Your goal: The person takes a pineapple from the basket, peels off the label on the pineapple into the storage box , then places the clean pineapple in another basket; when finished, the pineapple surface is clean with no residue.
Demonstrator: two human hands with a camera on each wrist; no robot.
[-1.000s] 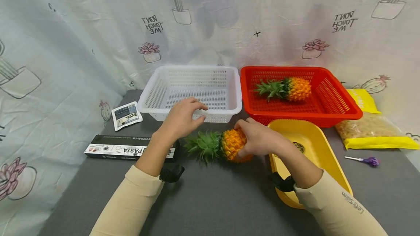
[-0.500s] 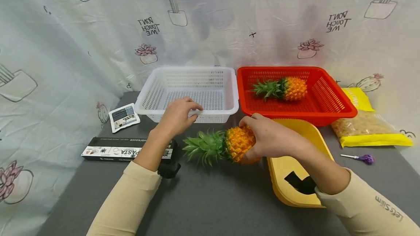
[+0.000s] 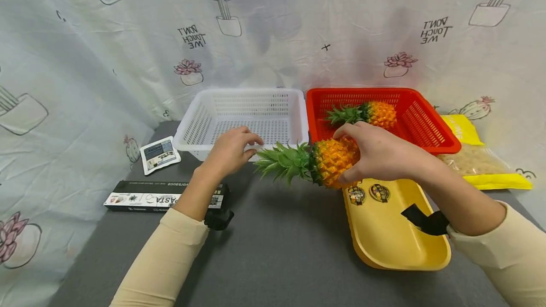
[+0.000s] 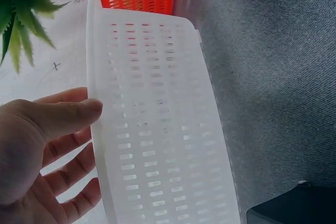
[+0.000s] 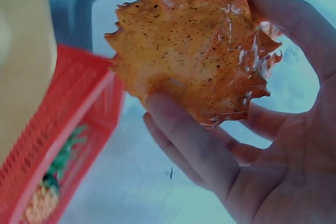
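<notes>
My right hand point(image 3: 379, 153) grips a pineapple point(image 3: 334, 160) by its orange body, raised above the table with its green leaves pointing left. In the right wrist view, thumb and fingers wrap the spiky base of the fruit. My left hand point(image 3: 232, 150) is at the front rim of the white basket point(image 3: 196, 147); in the left wrist view its thumb point(image 4: 86, 111) lies over the rim and the other fingers pass behind it. The pineapple's leaves overlap the front right of this basket in the head view. Another pineapple point(image 3: 381, 113) lies in the red basket point(image 3: 431, 122).
A yellow tray point(image 3: 394, 231) stands below my right forearm. Behind it, at the right, lies a yellow-edged bag point(image 3: 477, 160). A black pasta box point(image 3: 145, 195) and a white pouch point(image 3: 159, 155) lie at the left. A printed curtain point(image 3: 264, 27) hangs behind the baskets.
My right hand has lifted the pineapple off the table and moved it up and right, toward the baskets. The left hand has stayed at the white basket's rim.
</notes>
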